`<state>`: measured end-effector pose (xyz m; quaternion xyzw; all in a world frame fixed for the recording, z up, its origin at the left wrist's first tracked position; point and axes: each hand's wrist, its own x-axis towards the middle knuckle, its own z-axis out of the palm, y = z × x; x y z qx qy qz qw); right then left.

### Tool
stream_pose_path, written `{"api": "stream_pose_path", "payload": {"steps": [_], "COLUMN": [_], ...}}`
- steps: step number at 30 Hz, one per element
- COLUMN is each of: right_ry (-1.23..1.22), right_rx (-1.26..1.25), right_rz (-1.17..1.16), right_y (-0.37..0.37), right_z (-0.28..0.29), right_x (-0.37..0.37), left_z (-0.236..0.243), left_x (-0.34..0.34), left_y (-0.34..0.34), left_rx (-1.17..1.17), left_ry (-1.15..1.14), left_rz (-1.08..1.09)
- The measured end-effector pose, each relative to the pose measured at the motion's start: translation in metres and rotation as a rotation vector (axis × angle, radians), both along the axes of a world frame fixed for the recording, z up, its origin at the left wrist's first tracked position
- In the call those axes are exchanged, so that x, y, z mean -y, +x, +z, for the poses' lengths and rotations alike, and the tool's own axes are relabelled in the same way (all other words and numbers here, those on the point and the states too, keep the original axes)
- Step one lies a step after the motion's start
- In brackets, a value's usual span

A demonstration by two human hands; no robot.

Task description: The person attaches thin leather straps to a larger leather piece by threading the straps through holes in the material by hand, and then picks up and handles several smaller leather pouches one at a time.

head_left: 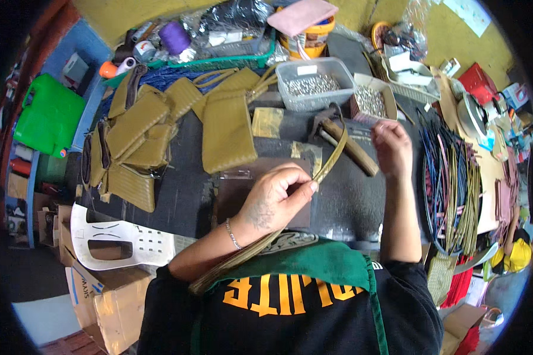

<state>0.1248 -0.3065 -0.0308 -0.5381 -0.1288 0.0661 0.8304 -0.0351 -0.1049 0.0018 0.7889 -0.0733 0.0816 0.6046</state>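
Strap bundle: olive, the strap bundle (234,261) lies along the inner side of the left forearm, close to the chest.
Left arm: bent at the elbow, reaching inward and forward, a bracelet (233,235) at the wrist.
Left hand: the left hand (278,195) is over the near part of the dark surface (352,204), knuckles up; its grip pinches the strap between thumb and forefinger.
Strap: the olive strap (335,155) rises from that pinch and curves up in front of the hammer (356,149).
Right arm: forearm upright, elbow low.
Right hand: the right hand (392,147) is raised just beside the hammer handle, fingers bent; blur hides whether its grip holds anything.
Pouches: olive pouches (139,127) heap on the left.
Beyond: a box (373,102) and a tub (314,83) hold small metal pieces.
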Motion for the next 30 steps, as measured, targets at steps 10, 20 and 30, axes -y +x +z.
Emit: {"api": "stream_pose_path", "payload": {"steps": [10, 20, 30], "right_ry": [0.131, 0.192, 0.064], "right_rx": [-0.135, -0.147, 0.015], "right_rz": [0.258, 0.277, 0.169], "right_y": [-0.133, -0.137, -0.142], "right_z": [0.003, -0.004, -0.003], "right_x": [-0.018, -0.02, -0.03], "left_z": [0.009, 0.014, 0.015], "left_x": [0.026, 0.026, 0.021], "left_y": [-0.003, -0.009, -0.014], "left_rx": [0.09, 0.135, 0.153], "left_ry": [0.186, 0.317, 0.379], "left_rz": [-0.075, -0.13, -0.109]}}
